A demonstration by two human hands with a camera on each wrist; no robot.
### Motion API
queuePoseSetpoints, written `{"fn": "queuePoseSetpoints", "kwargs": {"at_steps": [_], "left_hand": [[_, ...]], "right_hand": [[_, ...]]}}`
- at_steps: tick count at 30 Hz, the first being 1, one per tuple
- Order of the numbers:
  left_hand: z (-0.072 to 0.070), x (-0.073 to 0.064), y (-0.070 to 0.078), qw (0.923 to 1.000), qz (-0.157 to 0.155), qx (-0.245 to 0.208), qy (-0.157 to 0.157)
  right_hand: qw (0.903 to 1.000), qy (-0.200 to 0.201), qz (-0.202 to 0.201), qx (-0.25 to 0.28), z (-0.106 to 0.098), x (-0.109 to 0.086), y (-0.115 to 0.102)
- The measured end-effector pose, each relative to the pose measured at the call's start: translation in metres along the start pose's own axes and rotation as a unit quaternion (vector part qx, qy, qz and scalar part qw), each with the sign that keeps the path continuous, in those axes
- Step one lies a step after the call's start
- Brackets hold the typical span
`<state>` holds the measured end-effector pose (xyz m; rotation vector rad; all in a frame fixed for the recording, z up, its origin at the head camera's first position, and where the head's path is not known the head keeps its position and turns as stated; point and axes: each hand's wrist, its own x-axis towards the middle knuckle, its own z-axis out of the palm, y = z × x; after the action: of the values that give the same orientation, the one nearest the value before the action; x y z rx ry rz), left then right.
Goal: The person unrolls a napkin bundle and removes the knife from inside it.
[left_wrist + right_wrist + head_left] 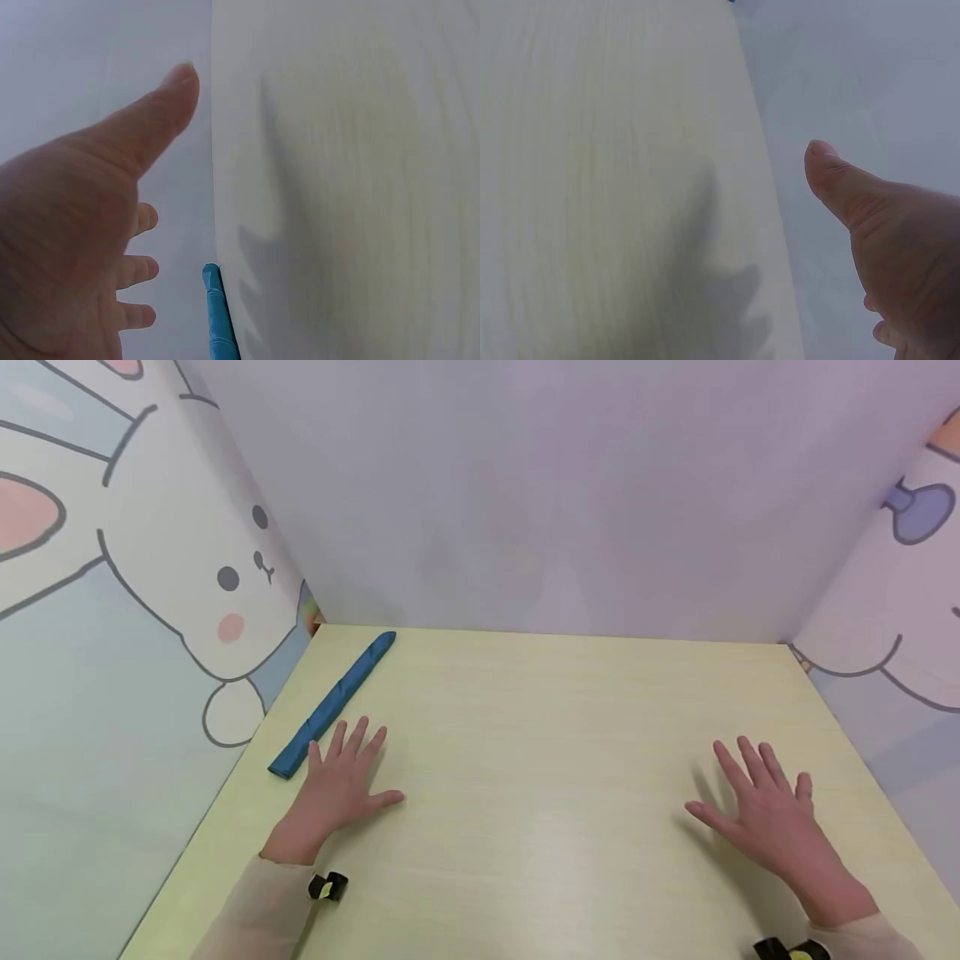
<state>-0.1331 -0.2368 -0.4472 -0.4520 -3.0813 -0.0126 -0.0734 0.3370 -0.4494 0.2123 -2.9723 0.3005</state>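
A long, slim blue thing [333,706], which looks like a folded umbrella in its cloth sleeve, lies slantwise at the table's left side. My left hand [339,789] is spread just to the right of its near end, held over the table with a shadow beneath. In the left wrist view the blue thing [219,319] shows at the bottom, beyond the fingers. My right hand [772,814] hovers over the right part of the table, fingers spread and holding nothing. Its thumb [832,176] stands out in the right wrist view, with the other fingers mostly hidden.
The pale wooden table [540,735] meets a plain light wall [540,502] at the back. Side panels with cartoon animals, a rabbit [180,527] at left and another figure [862,585] at right, border it. Dark wrist cameras [327,887] sit at both cuffs.
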Motion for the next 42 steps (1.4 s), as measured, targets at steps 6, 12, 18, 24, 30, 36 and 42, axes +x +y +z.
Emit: {"fn": "queuePoseSetpoints", "kwargs": {"at_steps": [6, 12, 18, 24, 30, 36, 42], "left_hand": [[-0.002, 0.005, -0.011, 0.9998, -0.010, 0.006, -0.015], [-0.002, 0.009, -0.031, 0.9996, -0.018, 0.011, -0.019], [-0.001, 0.015, -0.059, 0.9993, -0.036, -0.003, 0.008], [0.000, 0.018, -0.080, 0.9987, -0.051, -0.008, 0.001], [0.001, 0.022, -0.097, 0.9968, -0.067, -0.038, -0.023], [0.007, 0.024, -0.107, 0.9935, -0.076, -0.067, -0.052], [0.012, 0.029, -0.108, 0.9930, -0.071, -0.074, -0.058]], "right_hand": [[0.9997, 0.011, -0.014, 0.014, 0.001, 0.013, -0.008], [0.9992, 0.007, -0.035, 0.018, 0.003, 0.032, -0.020], [0.9981, 0.004, -0.051, 0.032, 0.004, 0.051, -0.031], [0.9968, -0.008, -0.063, 0.049, 0.011, 0.065, -0.045], [0.9947, -0.019, -0.080, 0.062, 0.019, 0.079, -0.064], [0.9934, -0.022, -0.086, 0.072, 0.027, 0.089, -0.080], [0.9927, -0.027, -0.082, 0.084, 0.032, 0.093, -0.089]]}}
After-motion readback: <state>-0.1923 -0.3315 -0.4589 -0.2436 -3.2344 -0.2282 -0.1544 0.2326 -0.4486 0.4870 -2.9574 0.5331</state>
